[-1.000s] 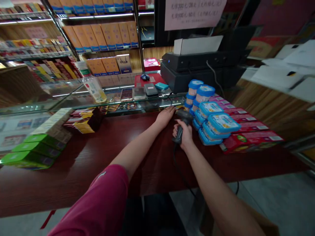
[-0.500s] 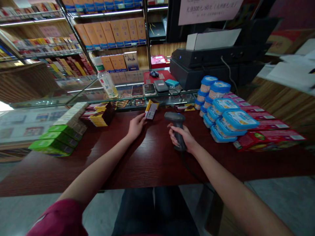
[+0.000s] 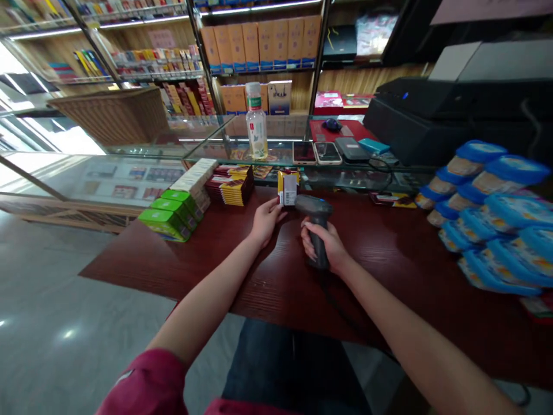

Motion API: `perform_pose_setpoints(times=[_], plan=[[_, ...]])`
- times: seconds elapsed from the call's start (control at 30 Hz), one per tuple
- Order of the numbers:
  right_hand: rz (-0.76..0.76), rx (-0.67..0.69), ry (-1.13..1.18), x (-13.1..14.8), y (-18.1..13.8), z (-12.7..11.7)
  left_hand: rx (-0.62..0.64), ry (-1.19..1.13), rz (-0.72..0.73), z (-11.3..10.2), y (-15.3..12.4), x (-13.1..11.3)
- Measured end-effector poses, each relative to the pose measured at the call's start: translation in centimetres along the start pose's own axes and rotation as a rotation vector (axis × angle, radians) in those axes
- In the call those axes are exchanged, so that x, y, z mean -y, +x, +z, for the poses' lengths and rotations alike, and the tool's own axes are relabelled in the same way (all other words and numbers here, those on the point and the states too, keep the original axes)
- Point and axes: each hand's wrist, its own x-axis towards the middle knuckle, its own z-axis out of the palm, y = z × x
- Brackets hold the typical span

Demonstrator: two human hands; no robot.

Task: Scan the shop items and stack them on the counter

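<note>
My left hand (image 3: 266, 222) pinches the lower left corner of a small chocolate bar packet (image 3: 288, 188) in a yellow and dark red wrapper. Its white label with a barcode is turned toward me. My right hand (image 3: 322, 242) is wrapped around the handle of a dark grey barcode scanner (image 3: 314, 206), whose head points left, close by the packet. From the handle a black cable (image 3: 341, 308) runs down across the brown table. Left of the packet stands a row of similar yellow and brown packets (image 3: 233, 185).
Green boxes (image 3: 166, 216) and white boxes (image 3: 196, 176) line the left side. Blue-lidded tubs (image 3: 496, 230) are stacked at right. One more packet (image 3: 393, 199) lies at the table's back. A bottle (image 3: 256, 124) and phones (image 3: 315, 152) rest on the glass counter behind.
My view has swung left. The chocolate packet has turned so its label faces me more squarely, and the scanner head is now much nearer to it. Both hands keep their hold.
</note>
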Motion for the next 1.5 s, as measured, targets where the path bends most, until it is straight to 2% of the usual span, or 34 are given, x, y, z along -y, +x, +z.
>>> perform_pose_setpoints(times=[0.27, 0.33, 0.43, 0.6, 0.73, 0.83, 0.93, 1.03, 1.1, 1.23, 1.5], plan=[[-0.008, 0.009, -0.001, -0.1, -0.5, -0.1, 0.029, 0.04, 0.084, 0.7, -0.2, 0.1], [-0.01, 0.014, 0.003, -0.1, -0.7, -0.1, -0.012, 0.146, 0.152, 0.6, -0.3, 0.1], [0.002, 0.021, 0.016, 0.0, -1.0, -0.2, -0.132, 0.397, 0.335, -0.2, -0.8, -1.1], [0.047, 0.018, 0.03, -0.1, -1.1, -0.5, -0.343, 0.746, 0.694, -3.9, -1.3, -5.8], [0.061, 0.038, 0.045, -0.2, -1.0, -0.6, -0.351, 1.061, 0.858, -8.7, -1.5, -9.1], [0.076, 0.049, 0.037, -0.2, -1.0, -0.6, -0.285, 1.328, 0.823, -12.0, -1.6, -9.8], [0.102, 0.047, 0.023, 0.0, -1.1, -0.5, -0.275, 1.581, 0.652, -13.3, -1.7, -9.8], [0.106, 0.044, 0.01, 0.2, -1.1, -0.4, -0.352, 1.762, 0.511, -12.3, -1.8, -9.5], [0.103, 0.041, 0.004, 0.3, -1.1, -0.4, -0.369, 1.828, 0.505, -11.0, -2.1, -9.2], [0.113, 0.036, 0.008, 0.4, -1.1, -0.4, -0.256, 1.843, 0.552, -9.3, -2.8, -8.1], [0.119, 0.025, 0.021, 0.3, -1.1, -0.4, -0.238, 1.807, 0.564, -10.8, -1.4, -7.0]])
